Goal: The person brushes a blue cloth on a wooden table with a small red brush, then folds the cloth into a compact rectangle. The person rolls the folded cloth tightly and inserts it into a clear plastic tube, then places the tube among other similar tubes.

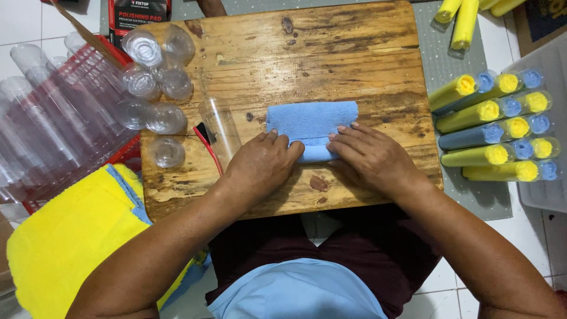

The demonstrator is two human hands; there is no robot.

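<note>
I see the blue cloth (311, 127) lying mid-bench (331, 53), its near edge rolled under my left hand (263, 162) and right hand (369, 156); both grips press flat on it, fingers curled, clasping nothing; uneven pressure could skew the roll; the clear tube (220, 131) left of the cloth could get knocked.

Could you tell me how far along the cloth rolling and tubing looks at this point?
Done: filled tubes holding rolled yellow and blue cloths lie at the right. In hand: the left hand and right hand press on a partly rolled blue cloth on the wooden board. Left: empty clear tubes and a stack of flat cloths.
</note>
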